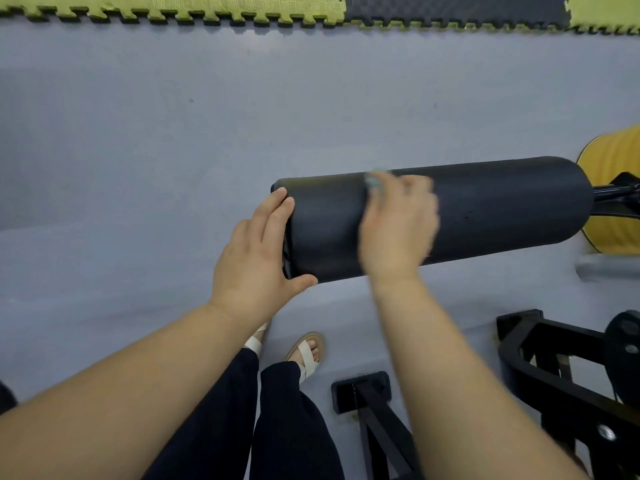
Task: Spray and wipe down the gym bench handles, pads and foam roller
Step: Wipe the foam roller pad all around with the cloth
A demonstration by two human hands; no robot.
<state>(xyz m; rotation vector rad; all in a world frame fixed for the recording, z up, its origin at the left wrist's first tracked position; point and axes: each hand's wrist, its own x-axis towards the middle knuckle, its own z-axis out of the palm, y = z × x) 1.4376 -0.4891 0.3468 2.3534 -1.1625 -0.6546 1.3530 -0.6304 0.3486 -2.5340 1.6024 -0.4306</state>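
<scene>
Steadying the foam roller [485, 209] with the left hand [256, 258], that's the picture right now. Fingers wrap over the top of the roller's left end with the thumb hooked underneath, a firm clamp. My read is that it's there to stop the roller spinning on its black bar [616, 199] while the other hand scrubs.

The roller lies level across the middle of the scene, free end to the left, mounted end to the right against the yellow pad [613, 157].

Over to the right hand [398, 230]: it sits on top of the roller around mid-length, smeared with motion blur, so this looks like a wiping stroke. A sliver of pale green cloth [374, 180] peeks out on the far side of the hand. Whether the fingers pinch it or press it flat, I cannot tell; the blur hides it. Palm down on the curve makes sense, since it puts weight into the foam.

Near and to the right, the black bench frame [554, 368] stands on the grey floor [138, 168], with the person's sandalled feet [308, 351] just left of it. No spray bottle in sight. Judging by the hand's spot, the roller's right half looks the next stretch to cover.
</scene>
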